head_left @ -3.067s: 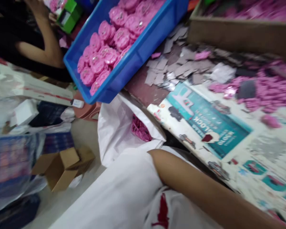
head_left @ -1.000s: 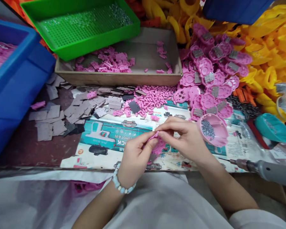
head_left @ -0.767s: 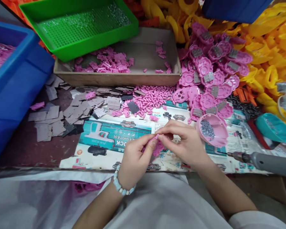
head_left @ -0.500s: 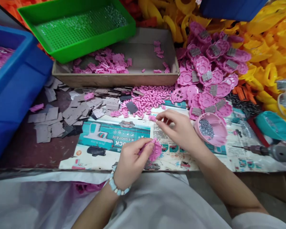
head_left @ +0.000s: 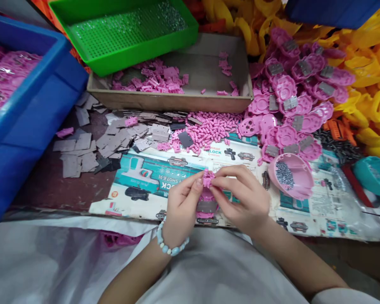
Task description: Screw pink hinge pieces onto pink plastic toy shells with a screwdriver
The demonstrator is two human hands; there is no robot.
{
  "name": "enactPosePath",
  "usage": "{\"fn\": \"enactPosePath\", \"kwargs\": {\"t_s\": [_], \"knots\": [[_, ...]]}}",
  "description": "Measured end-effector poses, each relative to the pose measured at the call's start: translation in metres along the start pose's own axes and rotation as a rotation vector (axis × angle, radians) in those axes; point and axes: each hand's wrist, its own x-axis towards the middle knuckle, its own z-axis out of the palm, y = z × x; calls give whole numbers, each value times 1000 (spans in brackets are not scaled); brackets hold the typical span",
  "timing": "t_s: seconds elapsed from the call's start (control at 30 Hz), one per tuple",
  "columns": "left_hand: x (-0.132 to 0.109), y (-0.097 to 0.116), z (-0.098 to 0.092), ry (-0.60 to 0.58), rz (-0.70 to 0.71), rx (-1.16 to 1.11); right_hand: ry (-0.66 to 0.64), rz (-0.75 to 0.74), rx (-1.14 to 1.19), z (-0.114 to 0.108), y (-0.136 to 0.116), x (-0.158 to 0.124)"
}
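Observation:
My left hand (head_left: 183, 207) holds a round pink plastic housing (head_left: 205, 207) upright against the printed paper, with a grey metal plate (head_left: 207, 206) on its face. My right hand (head_left: 242, 198) pinches a small pink plastic piece (head_left: 208, 178) at the housing's top edge, and my left thumb touches it too. A bead bracelet (head_left: 172, 245) circles my left wrist. To the right of my right hand sits a pink bowl of small screws (head_left: 291, 175). Farther up lie a heap of pink housings with metal plates (head_left: 288, 93) and a spill of small pink cylinders (head_left: 209, 131).
A wooden tray of pink pieces (head_left: 209, 63) stands behind a green mesh tray (head_left: 123, 31). A blue crate (head_left: 44, 101) fills the left side. Grey card squares (head_left: 82, 152) lie on the bench; yellow plastic parts (head_left: 367, 76) and a teal scoop (head_left: 373, 177) lie right.
My right hand has come in from the paper with the small pink piece, now pinched against the housing. The view has shifted, and the electric screwdriver has left the right side.

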Motion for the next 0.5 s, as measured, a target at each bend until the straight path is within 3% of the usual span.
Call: {"fn": "enactPosePath", "kwargs": {"t_s": [0.27, 0.4, 0.5], "knots": [[-6, 3, 8, 18, -17, -21, 52, 38, -123, 9, -3, -9], [-7, 6, 11, 48, 67, 2, 64, 63, -175, 5, -10, -9], [-9, 7, 8, 45, 158, 56, 20, 112, -33, -2, -16, -8]]}}
